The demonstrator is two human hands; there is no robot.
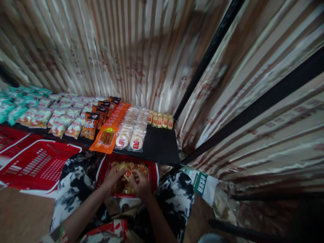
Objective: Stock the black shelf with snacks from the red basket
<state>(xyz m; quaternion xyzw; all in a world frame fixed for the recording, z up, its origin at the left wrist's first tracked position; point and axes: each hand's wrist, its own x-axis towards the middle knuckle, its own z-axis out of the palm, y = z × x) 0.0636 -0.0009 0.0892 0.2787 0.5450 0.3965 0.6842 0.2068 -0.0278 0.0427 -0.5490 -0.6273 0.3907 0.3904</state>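
Over a red basket [155, 175] between my knees, my left hand [114, 177] and my right hand [141, 185] meet. The fingers of both are closed on a small yellowish wrapped snack [128, 174] with a red label. More wrapped snacks [141, 167] of a similar look lie in the basket beneath and around my fingers. On the black shelf [162, 145] in front, a row of yellowish wrapped snacks [159, 120] with red labels stands at the back right. My fingers partly cover the held snack.
Clear packs of round white crackers [130, 130], an orange snack bag [107, 133], brown-orange bags [89, 126], white bags [59, 123] and green bags [17, 113] line the shelf. Another red basket [48, 162] sits left. Black poles [217, 47] and striped fabric [141, 50] stand behind.
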